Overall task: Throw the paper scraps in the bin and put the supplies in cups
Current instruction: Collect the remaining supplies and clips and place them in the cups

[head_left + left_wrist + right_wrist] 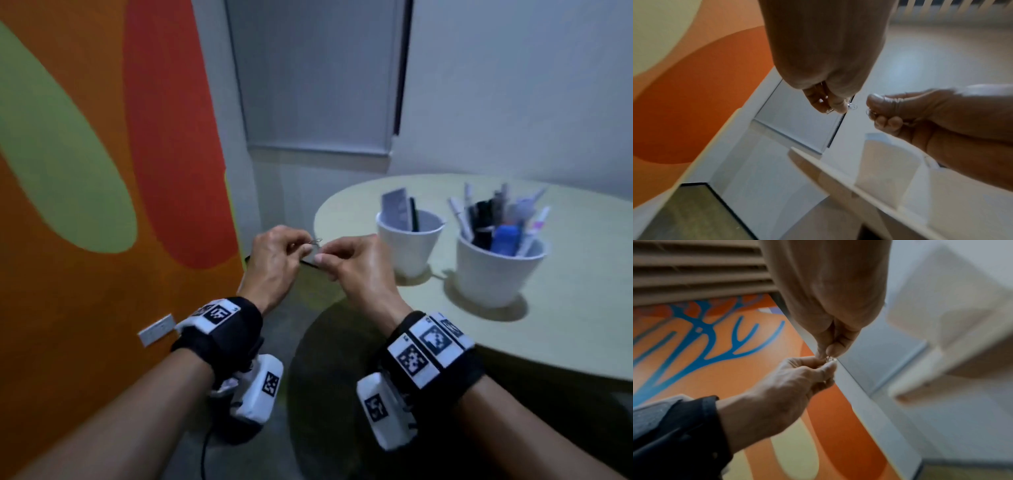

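You hold paper clips off the table's [565, 342] edge: left hand [274, 263] pinches 1 clip [317, 241], right hand [356, 265] pinches what looks like another. Supplies step, likely; next, carry them to a cup [407, 246]. Clip count stays unclear; no bin or scraps show.

Both forearms are reaching forward toward 12 o'clock, bare, each wearing a black wrist strap with a white marker block. The left hand [275, 263] is sitting at about 11 o'clock and the right hand [356, 265] at about 1 o'clock, knuckles up, fingertips nearly meeting. Each hand is curling its fingers, thumb and forefinger pinching a small wire paper clip [852, 106]. The wrists are bending slightly inward.
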A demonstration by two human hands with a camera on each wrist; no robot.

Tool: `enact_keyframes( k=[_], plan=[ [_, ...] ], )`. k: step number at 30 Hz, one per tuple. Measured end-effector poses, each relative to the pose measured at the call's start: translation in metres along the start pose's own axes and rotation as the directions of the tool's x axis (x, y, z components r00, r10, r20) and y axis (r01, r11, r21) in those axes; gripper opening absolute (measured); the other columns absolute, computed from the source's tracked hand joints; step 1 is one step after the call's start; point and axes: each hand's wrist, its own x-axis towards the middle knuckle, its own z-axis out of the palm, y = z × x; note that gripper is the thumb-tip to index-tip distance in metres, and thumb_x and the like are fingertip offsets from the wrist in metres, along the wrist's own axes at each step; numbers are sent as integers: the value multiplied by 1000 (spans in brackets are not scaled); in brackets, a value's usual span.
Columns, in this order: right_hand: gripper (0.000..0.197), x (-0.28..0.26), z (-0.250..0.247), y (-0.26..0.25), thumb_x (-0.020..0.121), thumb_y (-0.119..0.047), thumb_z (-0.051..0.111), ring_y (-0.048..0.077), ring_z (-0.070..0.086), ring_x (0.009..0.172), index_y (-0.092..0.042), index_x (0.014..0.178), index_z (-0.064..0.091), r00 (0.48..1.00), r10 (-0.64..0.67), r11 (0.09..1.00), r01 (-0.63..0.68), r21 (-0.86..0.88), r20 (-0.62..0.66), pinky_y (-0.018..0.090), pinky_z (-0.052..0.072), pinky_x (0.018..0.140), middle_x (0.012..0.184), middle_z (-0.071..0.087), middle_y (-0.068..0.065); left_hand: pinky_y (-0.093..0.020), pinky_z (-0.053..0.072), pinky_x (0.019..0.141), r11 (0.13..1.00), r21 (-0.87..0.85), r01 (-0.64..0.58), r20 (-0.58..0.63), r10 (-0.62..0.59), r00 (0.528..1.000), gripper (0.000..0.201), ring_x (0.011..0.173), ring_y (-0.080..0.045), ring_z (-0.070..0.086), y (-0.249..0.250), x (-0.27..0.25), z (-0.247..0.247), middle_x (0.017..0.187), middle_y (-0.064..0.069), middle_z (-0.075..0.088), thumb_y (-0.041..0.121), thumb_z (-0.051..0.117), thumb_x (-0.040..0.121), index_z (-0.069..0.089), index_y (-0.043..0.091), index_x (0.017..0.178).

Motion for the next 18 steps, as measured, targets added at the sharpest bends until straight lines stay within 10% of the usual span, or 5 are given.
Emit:
enact_keyframes(
  k=[9,18],
  plan=[
    [6,61,-124,-53,75,-16,81,1,59,52,-10,76,78,982,-135,918,73,-391,-133,7,39,48,63,68,0,-25,58,78,946,-316,74,-79,-104,992,7,78,-8,70,102,62,58,83,5,75,15,74,84,78,13,90],
    [11,94,-139,-28,72,0,73,33,63,73,0,83,72,997,33,658,26,-752,63,33,52,65,86,66,20,-32,58,83,987,-123,104,104,-91,990,8,81,-14,70,109,75,105,84,0,76,13,76,79,79,17,85]
  ],
)
